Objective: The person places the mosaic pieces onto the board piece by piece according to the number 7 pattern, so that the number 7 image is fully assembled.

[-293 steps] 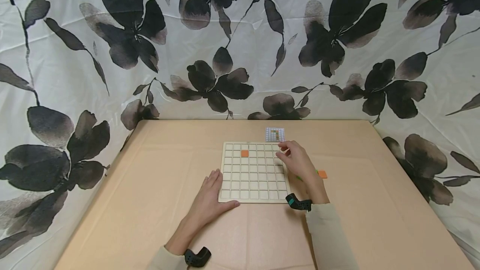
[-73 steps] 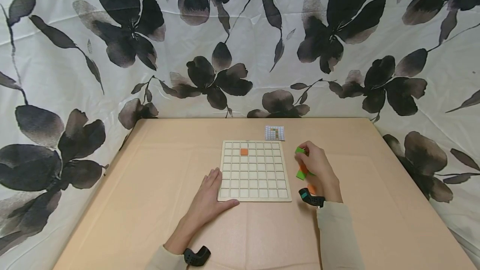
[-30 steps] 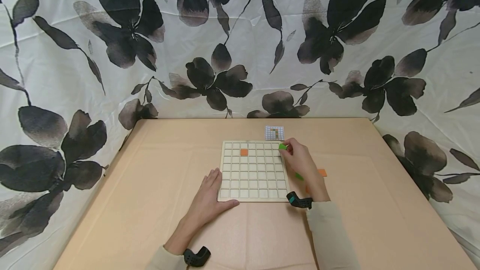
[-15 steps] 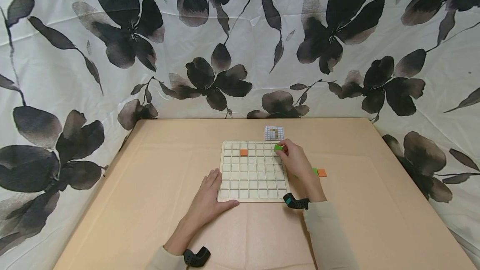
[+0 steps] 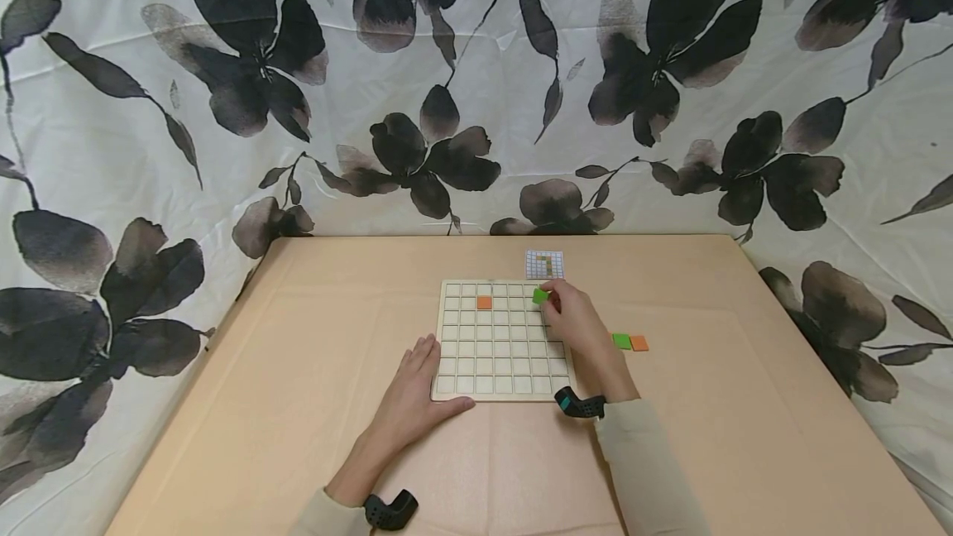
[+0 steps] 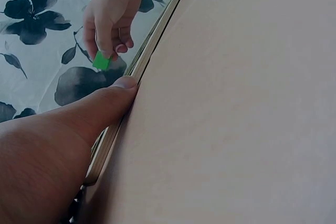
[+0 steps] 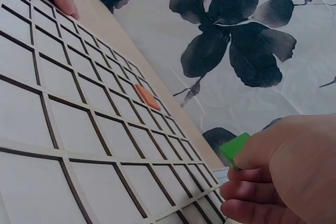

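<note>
A pale grid board (image 5: 476, 398) with square cells lies on the table. One orange tile (image 5: 485, 303) sits in a cell of its second row from the back; the right wrist view shows this orange tile (image 7: 147, 97) too. Between thumb and fingertips my right hand (image 5: 577, 319) pinches a green square tile (image 5: 540, 296), held over the board's back right part. In the right wrist view the green tile (image 7: 234, 149) is tilted above the grid. My left hand (image 5: 417, 391) rests at the board's front left corner, fingers straight along the left edge, thumb (image 6: 113, 98) against the front edge.
A small card (image 5: 545, 264) printed with a coloured grid pattern lies just behind the board. Right of the board, a green tile (image 5: 621, 341) and an orange tile (image 5: 639, 343) lie side by side, partly beyond my right forearm. A floral cloth (image 5: 402, 89) hangs behind the table.
My right hand picked up a green tile from the loose ones at the right and carried it left over the board's back rows. The left hand has stayed put.
</note>
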### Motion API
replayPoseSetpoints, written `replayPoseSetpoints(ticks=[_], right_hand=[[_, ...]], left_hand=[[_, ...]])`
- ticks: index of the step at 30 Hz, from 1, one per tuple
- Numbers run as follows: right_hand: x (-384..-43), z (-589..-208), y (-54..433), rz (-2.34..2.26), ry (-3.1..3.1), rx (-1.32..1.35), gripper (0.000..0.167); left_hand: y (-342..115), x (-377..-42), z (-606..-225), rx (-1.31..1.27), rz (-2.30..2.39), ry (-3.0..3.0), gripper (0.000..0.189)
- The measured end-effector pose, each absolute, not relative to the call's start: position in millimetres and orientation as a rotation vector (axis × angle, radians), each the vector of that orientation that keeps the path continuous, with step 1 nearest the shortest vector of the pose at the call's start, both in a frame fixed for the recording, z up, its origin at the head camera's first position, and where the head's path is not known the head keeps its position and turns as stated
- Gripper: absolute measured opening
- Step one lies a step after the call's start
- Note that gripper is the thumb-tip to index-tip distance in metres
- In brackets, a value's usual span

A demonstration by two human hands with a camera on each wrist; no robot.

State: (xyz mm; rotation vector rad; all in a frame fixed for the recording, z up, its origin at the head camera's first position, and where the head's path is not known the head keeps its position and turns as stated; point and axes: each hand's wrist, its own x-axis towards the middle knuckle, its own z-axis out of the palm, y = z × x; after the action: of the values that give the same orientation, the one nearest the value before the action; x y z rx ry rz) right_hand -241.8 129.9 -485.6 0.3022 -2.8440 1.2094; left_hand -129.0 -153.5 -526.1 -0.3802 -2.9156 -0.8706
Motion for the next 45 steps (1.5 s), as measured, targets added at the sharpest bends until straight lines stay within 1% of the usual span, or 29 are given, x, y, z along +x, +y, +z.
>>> replayPoseSetpoints(ticks=[15, 23, 31, 45], right_hand=[[-243.5, -490.6, 114.2, 1.156, -2.843, 0.354, 0.027], [-251.4, -496.7, 110.7, 1.147, -2.827, 0.382, 0.022], [-260.6, -504.9, 109.0, 1.072, -2.816, 0.414, 0.022], [-264.3, -512.3, 100.4, 0.917, -2.778, 0.433, 0.02]], left_hand=[[-153.7, -130.8, -524.0, -0.364, -0.866, -2.943, 0.111], [-148.0, -135.6, -525.7, -0.343, -0.859, -2.937, 0.111], [-143.1, -138.9, -528.0, -0.327, -0.86, -2.925, 0.111], [-143.4, -138.6, -528.5, -0.316, -0.863, -2.94, 0.112]])
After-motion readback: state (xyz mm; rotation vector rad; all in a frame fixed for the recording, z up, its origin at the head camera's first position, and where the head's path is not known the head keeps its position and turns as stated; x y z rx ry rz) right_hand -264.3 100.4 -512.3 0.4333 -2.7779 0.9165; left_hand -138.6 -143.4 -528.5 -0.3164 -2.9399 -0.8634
